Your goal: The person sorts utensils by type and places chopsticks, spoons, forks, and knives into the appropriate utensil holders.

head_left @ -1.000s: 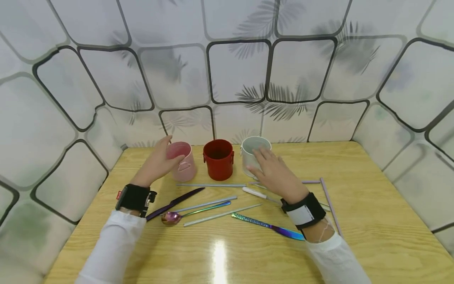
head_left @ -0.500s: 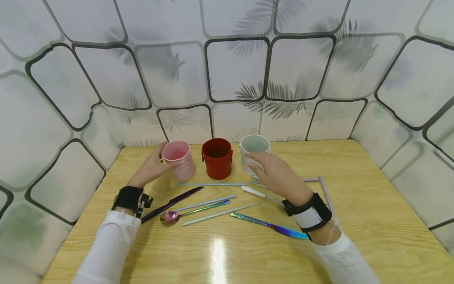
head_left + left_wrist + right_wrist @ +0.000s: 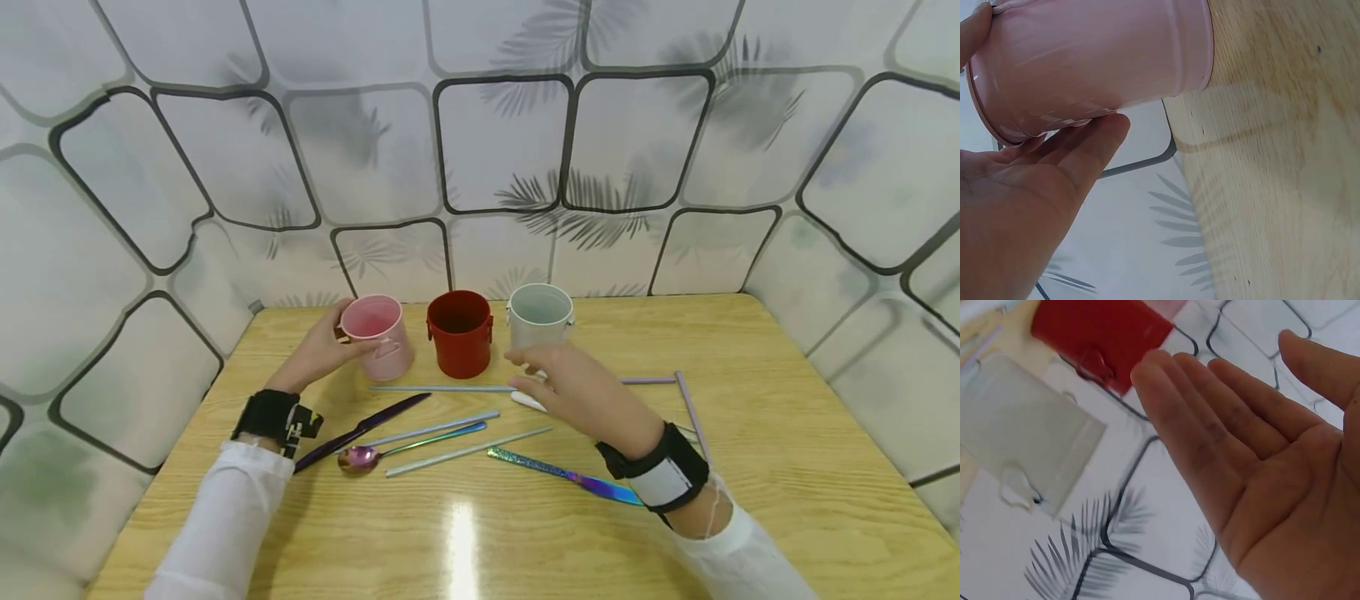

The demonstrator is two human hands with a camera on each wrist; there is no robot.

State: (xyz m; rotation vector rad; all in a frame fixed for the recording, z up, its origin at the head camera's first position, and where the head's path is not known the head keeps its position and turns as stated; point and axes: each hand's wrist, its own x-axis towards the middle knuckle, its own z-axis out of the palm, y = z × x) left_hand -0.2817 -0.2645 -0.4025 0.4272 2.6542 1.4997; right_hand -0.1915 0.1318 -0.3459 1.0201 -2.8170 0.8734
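Note:
My left hand [image 3: 318,350] holds the pink bucket [image 3: 392,365] at the back left of the table. In the left wrist view its fingers [image 3: 1094,145] lie along one side of the bucket, with the thumb on the opposite side. A red bucket [image 3: 461,350] stands upright in the middle of the row, and a white bucket [image 3: 534,331] stands to its right. My right hand [image 3: 588,392] hovers in front of the white bucket with nothing in it, its fingers relaxed. It partly hides a white handle [image 3: 527,401] beneath it.
In front of the buckets lie a dark purple knife [image 3: 363,428], a spoon [image 3: 360,458], a rainbow-coloured knife [image 3: 562,474] and several straws [image 3: 442,389]. A lilac straw [image 3: 692,408] lies at the right. A patterned wall covering [image 3: 502,150] rises behind the wooden table [image 3: 795,467].
My left hand has closed round the pink bucket, which has shifted slightly left. My right hand has drawn down from over the white bucket's rim to a spot in front of it.

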